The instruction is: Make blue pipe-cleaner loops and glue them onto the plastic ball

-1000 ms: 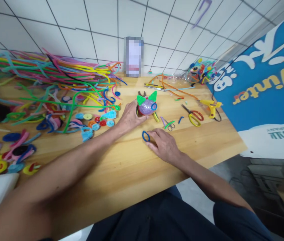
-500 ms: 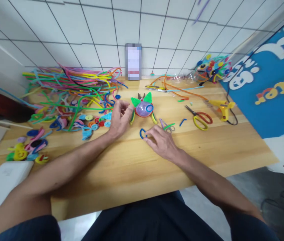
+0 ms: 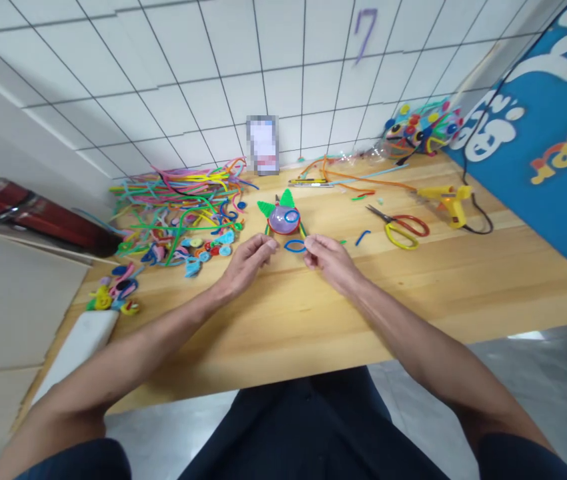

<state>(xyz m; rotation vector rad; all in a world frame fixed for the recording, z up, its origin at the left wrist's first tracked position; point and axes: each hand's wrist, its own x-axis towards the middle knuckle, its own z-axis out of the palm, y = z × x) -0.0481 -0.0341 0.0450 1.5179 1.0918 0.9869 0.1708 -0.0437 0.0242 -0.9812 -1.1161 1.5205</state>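
Observation:
A small purple ball figure point(image 3: 284, 218) with green ears and a blue ring on it stands on the wooden table point(image 3: 413, 287). Just in front of it a blue pipe-cleaner loop point(image 3: 293, 246) is held by my right hand point(image 3: 327, 259), pinched at its right end. From the left, my left hand point(image 3: 246, 261) reaches toward the loop with fingers curled and fingertips close to it. I cannot tell whether the left fingers touch the loop.
A heap of coloured pipe cleaners point(image 3: 178, 193) and coiled discs point(image 3: 203, 250) lies left. Red-and-yellow scissors point(image 3: 401, 229) and a yellow glue gun point(image 3: 446, 199) lie right. A finished colourful figure point(image 3: 413, 130) sits at the back right. A white object point(image 3: 81, 343) rests at the table's left front.
My right hand lifted the blue loop off the table and brought it toward the purple figure. My left hand came down and in toward the loop. The camera tilted back.

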